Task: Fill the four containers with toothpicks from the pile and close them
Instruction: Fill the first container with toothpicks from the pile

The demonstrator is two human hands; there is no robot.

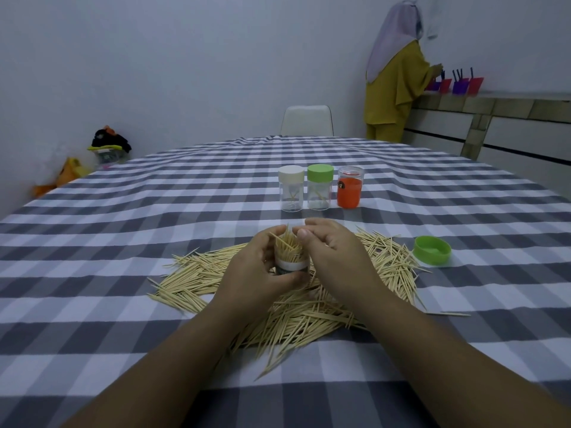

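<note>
Wooden toothpicks (287,247) stood packed in an open jar (292,267) gripped by the left hand (256,270) above the pile (309,316); the right hand (333,251), fingers curled, pinched their tips.

dim, flat, bluish light with no clear source; shadows are faint and soft. no glare. the wide lens bows the tablecloth (123,242) checks near the edges. the far corners look soft and smeared, the centre fairly sharp.
</note>
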